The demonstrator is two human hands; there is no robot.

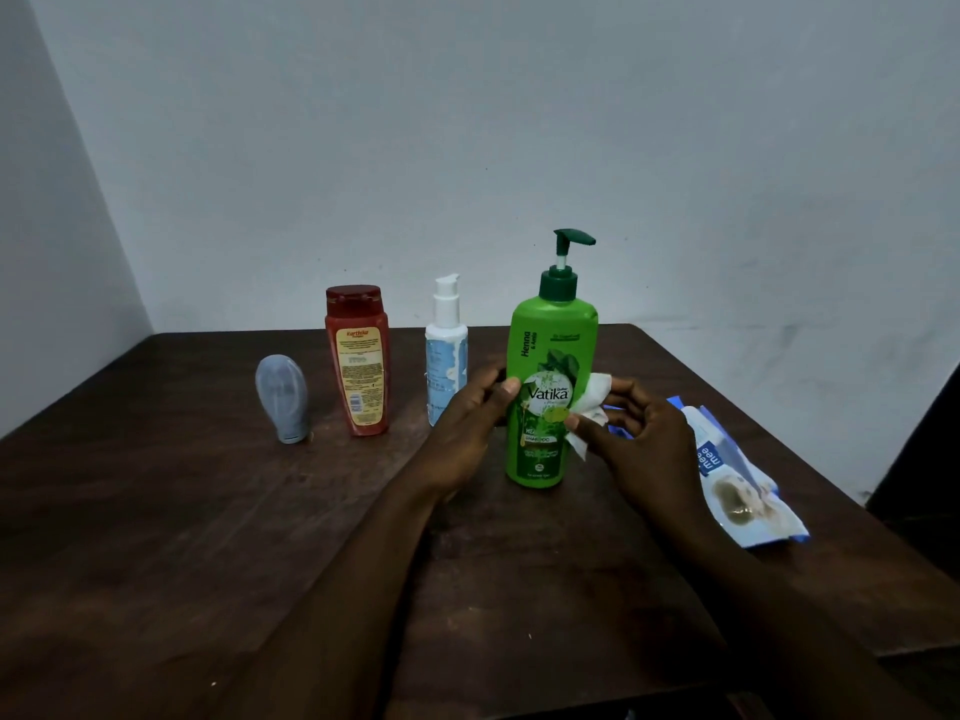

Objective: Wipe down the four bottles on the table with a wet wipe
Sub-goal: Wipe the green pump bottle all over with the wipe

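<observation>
3 bottles (pixel 358 361) stand on the tabletop (pixel 208 537) left of a 4th, green bottle (pixel 550 350). The left hand (pixel 467 428) grips it; the right hand (pixel 644 444) pinches 1 wet wipe (pixel 589 402) against it.

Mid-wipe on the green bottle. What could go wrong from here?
1. The white pump bottle stands just behind the left hand; the right hand pushing the wipe sideways on the green bottle could knock it over.
2. The wipes pack lies near the table edge by the right forearm, which might sweep it off.
</observation>
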